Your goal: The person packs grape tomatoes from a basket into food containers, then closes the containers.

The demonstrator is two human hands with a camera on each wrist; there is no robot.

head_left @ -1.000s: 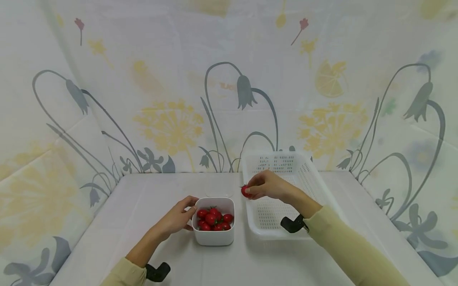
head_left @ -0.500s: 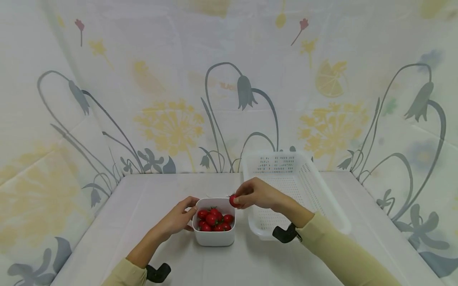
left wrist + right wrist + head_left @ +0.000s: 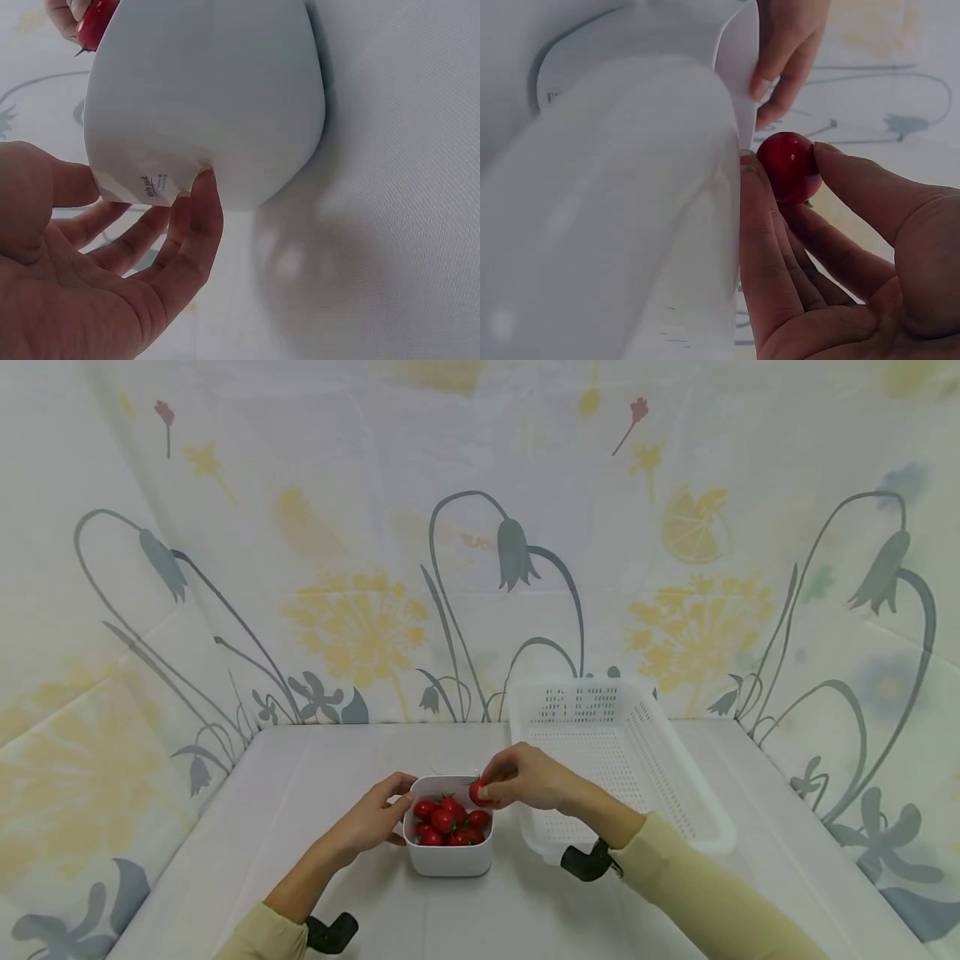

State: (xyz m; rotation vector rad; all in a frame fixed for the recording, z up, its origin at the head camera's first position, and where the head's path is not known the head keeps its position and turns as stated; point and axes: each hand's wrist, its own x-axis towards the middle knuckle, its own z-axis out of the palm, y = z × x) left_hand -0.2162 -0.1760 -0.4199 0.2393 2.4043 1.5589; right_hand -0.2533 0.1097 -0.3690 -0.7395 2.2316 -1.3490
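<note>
In the head view a square white container [image 3: 452, 860] holds several red cherry tomatoes [image 3: 442, 820] with green stems. At its left side my left hand [image 3: 369, 817] grips it, thumb by the rim and fingertips against the outer wall, as the left wrist view shows on the container's side [image 3: 202, 90]. Over the container's back right corner, my right hand [image 3: 528, 777] pinches one cherry tomato [image 3: 477, 792] between thumb and fingers. That held tomato [image 3: 789, 168] appears close up in the right wrist view, beside the container's rim.
A white perforated plastic basket [image 3: 705, 827] stands to the right of the container, partly behind my right forearm. The white table [image 3: 315, 756] meets a patterned cloth backdrop [image 3: 360, 527] at the back and sides. Black wrist cameras [image 3: 333, 933] sit on both wrists.
My right hand has carried the cherry tomato left and down, from above the basket's left rim to the container's back right corner. The left hand and container have stayed in place.
</note>
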